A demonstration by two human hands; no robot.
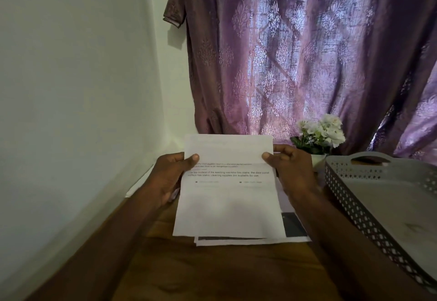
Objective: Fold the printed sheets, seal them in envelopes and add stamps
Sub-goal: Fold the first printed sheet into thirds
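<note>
A white printed sheet [228,196] with a few lines of text is held up above the wooden table [212,272], tilted toward me. My left hand [170,177] pinches its left edge, thumb on the front. My right hand [292,170] pinches the right edge the same way. Under the raised sheet lie more printed sheets [293,227], one with a dark picture, their edges showing at the bottom and right. No envelopes or stamps are in sight.
A grey perforated basket [369,196] stands at the right of the table. A small pot of white flowers [319,135] sits behind it, in front of a purple patterned curtain [307,52]. A white wall [71,111] borders the table on the left.
</note>
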